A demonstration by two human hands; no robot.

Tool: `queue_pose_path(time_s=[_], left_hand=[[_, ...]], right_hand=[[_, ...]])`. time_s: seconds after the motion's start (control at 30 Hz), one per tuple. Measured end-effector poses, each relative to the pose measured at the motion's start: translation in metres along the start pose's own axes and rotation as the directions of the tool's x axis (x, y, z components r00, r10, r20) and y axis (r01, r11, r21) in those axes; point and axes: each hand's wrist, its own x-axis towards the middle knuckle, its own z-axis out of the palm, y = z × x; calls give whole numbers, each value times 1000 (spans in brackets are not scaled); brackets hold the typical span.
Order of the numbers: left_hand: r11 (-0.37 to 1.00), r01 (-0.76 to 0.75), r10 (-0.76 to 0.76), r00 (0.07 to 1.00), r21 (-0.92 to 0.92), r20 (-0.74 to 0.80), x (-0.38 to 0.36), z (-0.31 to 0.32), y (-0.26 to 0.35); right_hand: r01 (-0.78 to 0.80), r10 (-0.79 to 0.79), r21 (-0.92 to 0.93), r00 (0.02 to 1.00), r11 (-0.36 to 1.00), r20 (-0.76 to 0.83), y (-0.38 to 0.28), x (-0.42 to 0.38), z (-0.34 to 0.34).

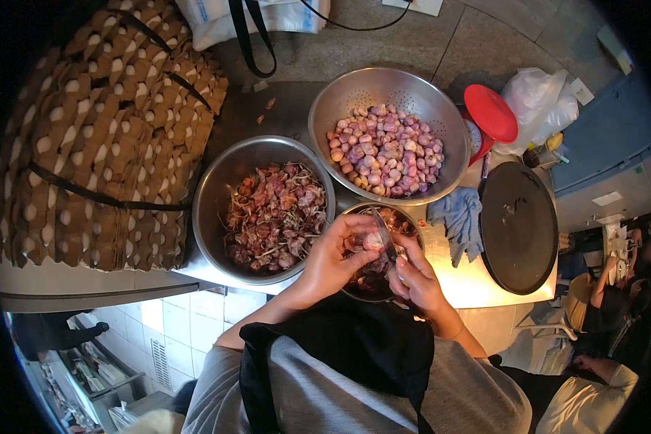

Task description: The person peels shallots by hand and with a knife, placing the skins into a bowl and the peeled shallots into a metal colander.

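My left hand (340, 253) pinches a shallot (372, 241) between thumb and fingers. In my right hand (418, 278) is a knife (385, 233), its blade upright against the shallot. Both hands are over a smaller metal bowl (358, 291) holding dark reddish peelings, which they partly cover. To the left stands a large steel bowl (204, 217) full of unpeeled shallots (275, 210) with dry skins and roots. Behind the hands, a steel colander (441, 105) holds many peeled pinkish shallots (390, 152).
Strapped egg trays (101, 145) are stacked at the left. Right of the colander lie a blue cloth (457, 220) and a round black tray (519, 231). A red scale (490, 116) and a plastic bag (539, 101) stand farther back. Another person (607, 296) is at the far right.
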Motion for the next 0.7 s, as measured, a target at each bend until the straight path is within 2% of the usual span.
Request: queue_pose_path(time_s=[0.13,0.2,0.37,0.43,0.5,0.57,0.6,0.7], left_hand=[[1000,-18,19,999,12,-47,1,0,-3],[1000,-26,27,997,8,-69,2,0,-6],[999,-41,43,994,19,-99,1,0,-8],[998,-67,68,994,17,-89,2,0,-6],[998,-57,55,997,-28,-59,2,0,-5],[994,-8,8,1000,-113,-3,2,-2,-4],[979,28,-29,1000,-203,-2,2,-1,-4],[885,132,-149,989,-447,-3,1,2,-1]], right_hand=[[-36,36,-10,999,999,8,-2,-1,-3],[82,-110,-373,992,924,-56,7,-1,-2],[102,-200,-579,974,809,-107,-1,-3,11],[141,-234,-522,965,841,-116,10,2,2],[121,-186,-383,973,916,-140,11,3,-5],[31,-53,-150,987,988,-150,5,5,-9],[98,-116,-106,978,989,-172,10,9,-5],[94,-111,-104,978,990,-174,1,8,-4]])
